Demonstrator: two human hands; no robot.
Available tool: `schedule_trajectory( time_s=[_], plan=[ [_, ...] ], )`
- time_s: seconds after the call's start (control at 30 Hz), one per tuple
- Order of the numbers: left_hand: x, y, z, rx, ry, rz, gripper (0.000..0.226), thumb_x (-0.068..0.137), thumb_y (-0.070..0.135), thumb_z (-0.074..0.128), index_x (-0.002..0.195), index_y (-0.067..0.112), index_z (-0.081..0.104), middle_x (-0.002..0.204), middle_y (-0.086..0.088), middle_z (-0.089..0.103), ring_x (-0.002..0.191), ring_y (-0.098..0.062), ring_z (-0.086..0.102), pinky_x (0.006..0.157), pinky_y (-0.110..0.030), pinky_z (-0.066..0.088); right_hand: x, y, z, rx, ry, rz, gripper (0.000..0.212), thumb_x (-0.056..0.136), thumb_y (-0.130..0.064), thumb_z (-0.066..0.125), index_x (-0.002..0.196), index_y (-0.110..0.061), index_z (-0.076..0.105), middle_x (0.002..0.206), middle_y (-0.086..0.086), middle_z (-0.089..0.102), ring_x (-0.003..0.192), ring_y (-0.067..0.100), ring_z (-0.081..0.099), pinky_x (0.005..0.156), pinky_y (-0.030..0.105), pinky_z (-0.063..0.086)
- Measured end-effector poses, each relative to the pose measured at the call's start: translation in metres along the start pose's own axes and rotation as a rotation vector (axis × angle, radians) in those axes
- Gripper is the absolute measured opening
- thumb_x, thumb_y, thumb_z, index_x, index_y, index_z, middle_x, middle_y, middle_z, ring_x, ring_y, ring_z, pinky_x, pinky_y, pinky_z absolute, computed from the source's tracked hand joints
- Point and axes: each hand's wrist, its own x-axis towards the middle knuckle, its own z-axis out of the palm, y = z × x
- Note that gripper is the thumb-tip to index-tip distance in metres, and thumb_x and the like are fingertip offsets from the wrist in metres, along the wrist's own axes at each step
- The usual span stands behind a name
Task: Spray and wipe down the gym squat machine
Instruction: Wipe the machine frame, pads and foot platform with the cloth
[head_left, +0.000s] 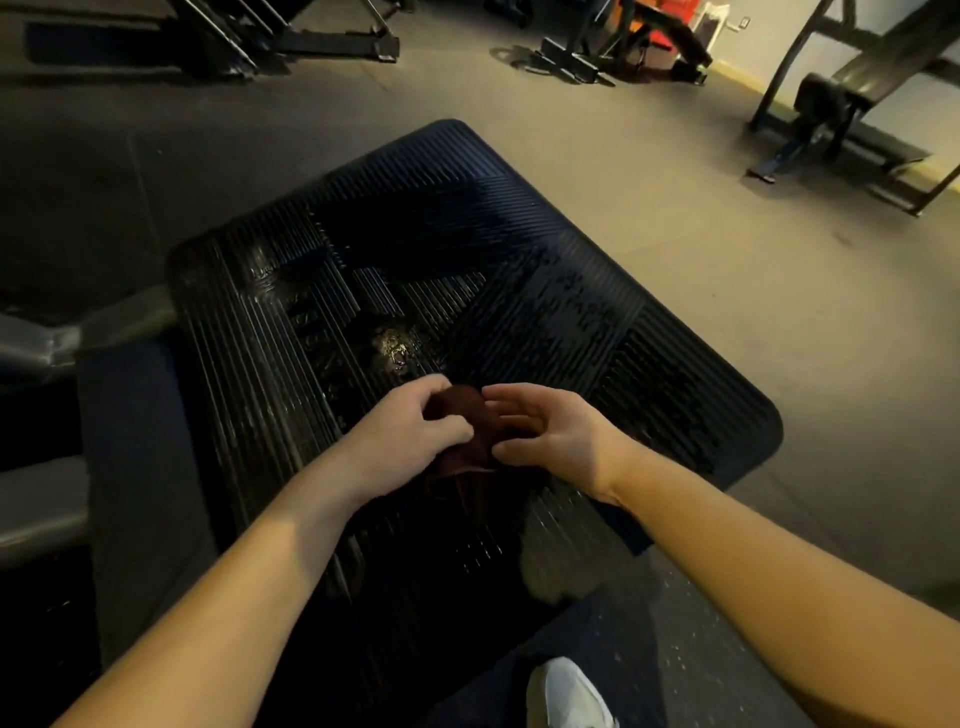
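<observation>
Over the plate's (519, 234) near middle, the cloth (462, 408) is bunched between both hands. The left hand (415, 431) grips its top, and the right hand (550, 431) pinches its side between thumb and curled fingers. Its tail trails toward the near edge, long axis running near to far. Spray glistens across the plate's centre and left, so spraying looks done and wiping seems mostly left.

Between the left hand (415, 441) and right hand (553, 436) is a soft, matt dark-red cloth (460, 410). Beneath them, the black ribbed rubber footplate (519, 249) shines wet in patches.
</observation>
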Motion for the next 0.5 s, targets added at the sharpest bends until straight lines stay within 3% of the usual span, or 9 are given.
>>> schedule_trajectory(
  time_s=[0.17,0.27,0.4,0.5],
  plan=[
    [-0.009,0.016,-0.009,0.315,-0.093,0.083,0.02,0.084,0.014,0.072,0.094,0.023,0.058,0.086,-0.007,0.068,0.072,-0.022,0.066,0.063,-0.044,0.056,-0.001,0.002,0.008,-0.049,-0.126,-0.051,0.076,0.085,0.013,0.07,0.151,-0.017,0.048,0.136,0.003,0.066,0.127,0.014,0.062,0.105,0.033,0.053],
    [-0.014,0.025,-0.014,0.393,-0.115,0.125,0.022,0.083,0.014,0.071,0.096,0.026,0.058,0.087,-0.002,0.068,0.074,-0.02,0.066,0.064,-0.043,0.056,-0.004,0.002,0.01,-0.049,-0.187,-0.065,0.069,0.087,0.007,0.073,0.147,-0.02,0.053,0.132,0.002,0.069,0.126,0.014,0.063,0.101,0.021,0.05],
    [-0.014,0.025,-0.018,0.357,-0.068,0.12,0.023,0.085,0.013,0.072,0.099,0.028,0.062,0.089,-0.002,0.071,0.077,-0.018,0.069,0.066,-0.041,0.059,-0.004,0.007,0.012,0.012,-0.193,-0.041,0.032,0.089,0.0,0.075,0.12,-0.001,0.069,0.11,0.012,0.074,0.108,0.023,0.071,0.096,0.031,0.053],
    [-0.004,0.014,-0.018,0.288,0.084,0.094,0.026,0.086,0.023,0.077,0.102,0.037,0.063,0.094,0.007,0.071,0.082,-0.007,0.069,0.072,-0.032,0.058,-0.002,0.01,0.012,0.171,-0.146,0.003,0.028,0.088,-0.003,0.076,0.115,0.003,0.07,0.107,0.019,0.073,0.1,0.033,0.071,0.095,0.044,0.058]
  ],
)
